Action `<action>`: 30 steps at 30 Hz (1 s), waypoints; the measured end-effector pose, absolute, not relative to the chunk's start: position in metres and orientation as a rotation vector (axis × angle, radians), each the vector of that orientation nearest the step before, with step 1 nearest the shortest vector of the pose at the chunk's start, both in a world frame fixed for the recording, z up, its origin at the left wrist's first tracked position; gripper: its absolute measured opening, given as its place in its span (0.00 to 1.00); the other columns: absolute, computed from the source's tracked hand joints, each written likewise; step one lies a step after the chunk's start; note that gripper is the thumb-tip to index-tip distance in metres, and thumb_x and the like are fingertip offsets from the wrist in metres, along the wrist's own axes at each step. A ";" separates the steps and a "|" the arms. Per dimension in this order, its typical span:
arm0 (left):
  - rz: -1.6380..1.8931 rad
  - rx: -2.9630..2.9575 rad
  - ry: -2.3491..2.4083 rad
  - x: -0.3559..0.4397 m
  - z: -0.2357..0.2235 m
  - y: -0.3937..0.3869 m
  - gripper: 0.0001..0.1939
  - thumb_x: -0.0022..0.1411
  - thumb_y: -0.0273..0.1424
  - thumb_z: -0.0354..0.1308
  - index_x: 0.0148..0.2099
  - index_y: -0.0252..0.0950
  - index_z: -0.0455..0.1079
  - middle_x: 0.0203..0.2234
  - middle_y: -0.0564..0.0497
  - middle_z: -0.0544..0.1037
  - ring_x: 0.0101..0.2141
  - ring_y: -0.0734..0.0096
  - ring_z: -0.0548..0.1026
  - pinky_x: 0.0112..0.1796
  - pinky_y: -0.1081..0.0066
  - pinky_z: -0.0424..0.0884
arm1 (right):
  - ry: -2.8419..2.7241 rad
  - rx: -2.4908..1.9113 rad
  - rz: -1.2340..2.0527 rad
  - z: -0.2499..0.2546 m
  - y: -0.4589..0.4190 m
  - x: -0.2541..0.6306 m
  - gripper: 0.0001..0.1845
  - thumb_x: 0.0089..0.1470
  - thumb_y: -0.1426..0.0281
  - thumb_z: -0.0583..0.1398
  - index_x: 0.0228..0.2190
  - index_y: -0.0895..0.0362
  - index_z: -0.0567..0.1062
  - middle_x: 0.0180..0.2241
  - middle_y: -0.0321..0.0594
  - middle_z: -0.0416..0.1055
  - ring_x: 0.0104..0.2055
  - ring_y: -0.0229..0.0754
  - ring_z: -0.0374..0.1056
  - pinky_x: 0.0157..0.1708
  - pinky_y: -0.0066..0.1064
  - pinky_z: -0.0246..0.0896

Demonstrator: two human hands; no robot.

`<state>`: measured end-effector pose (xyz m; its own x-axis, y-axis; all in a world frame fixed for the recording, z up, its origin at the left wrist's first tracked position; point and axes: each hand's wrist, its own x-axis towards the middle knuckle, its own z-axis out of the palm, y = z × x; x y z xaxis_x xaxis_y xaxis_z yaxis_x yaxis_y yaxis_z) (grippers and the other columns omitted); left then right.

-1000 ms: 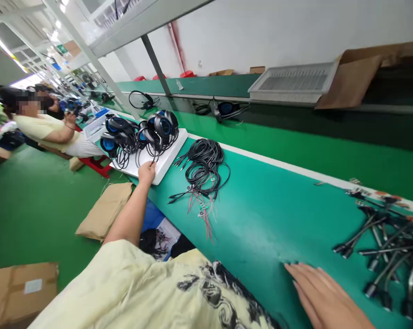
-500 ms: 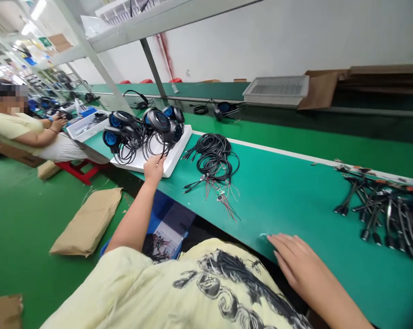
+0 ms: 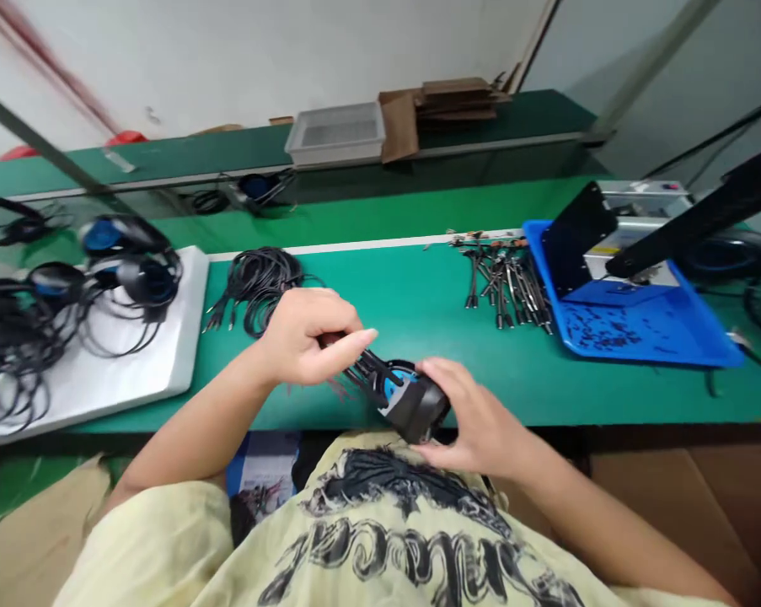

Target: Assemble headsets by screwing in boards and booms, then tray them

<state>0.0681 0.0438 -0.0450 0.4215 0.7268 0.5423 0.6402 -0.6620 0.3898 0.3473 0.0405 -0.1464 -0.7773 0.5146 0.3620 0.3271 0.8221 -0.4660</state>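
Both my hands are raised over the green bench, holding a black and blue headset earcup. My right hand wraps around the round cup. My left hand pinches a dark piece at the end of the black forked arms running from the cup. Its fingers hide that end. To the left lies a white board bearing several black and blue headsets with tangled cables.
A coil of black cables lies beside the board. Several metal and black headset parts are piled on the bench, next to a blue tray holding a machine and small bits. A white crate stands on the back bench.
My view has swung right along the bench. My left hand has left the white board and my right hand the bench top. Both now hold an earcup up in front of me.
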 end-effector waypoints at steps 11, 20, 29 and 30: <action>0.537 2.421 1.240 0.119 -0.202 0.074 0.19 0.67 0.25 0.45 0.57 0.35 0.65 0.51 0.42 0.75 0.52 0.62 0.73 0.58 0.52 0.64 | -1.967 -1.128 0.549 -0.208 0.073 0.327 0.54 0.42 0.60 0.68 0.63 0.60 0.48 0.51 0.56 0.60 0.54 0.55 0.63 0.49 0.47 0.70; 0.406 2.522 1.591 0.124 -0.222 0.075 0.14 0.64 0.37 0.58 0.50 0.41 0.73 0.55 0.43 0.73 0.58 0.48 0.65 0.62 0.41 0.44 | -2.305 -0.809 0.651 -0.215 0.079 0.359 0.48 0.52 0.47 0.61 0.62 0.63 0.53 0.44 0.53 0.67 0.46 0.48 0.66 0.41 0.38 0.71; 0.346 2.661 1.473 0.116 -0.239 0.081 0.18 0.58 0.45 0.63 0.48 0.44 0.75 0.53 0.40 0.73 0.56 0.41 0.65 0.56 0.35 0.54 | -2.147 -2.030 0.117 -0.179 0.263 0.415 0.20 0.60 0.65 0.54 0.50 0.62 0.69 0.43 0.54 0.72 0.44 0.53 0.68 0.40 0.41 0.65; 0.350 2.637 1.493 0.117 -0.238 0.080 0.15 0.59 0.43 0.63 0.47 0.44 0.76 0.54 0.41 0.73 0.57 0.42 0.65 0.56 0.35 0.54 | -2.128 -2.113 0.091 -0.181 0.278 0.417 0.19 0.59 0.66 0.54 0.49 0.62 0.70 0.43 0.54 0.72 0.43 0.53 0.69 0.39 0.40 0.64</action>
<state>0.1166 0.0801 -0.2378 0.4955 0.8549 0.1539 0.8341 -0.5177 0.1904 0.4170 0.2779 -0.1810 -0.0028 0.9983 0.0578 0.9898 0.0110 -0.1422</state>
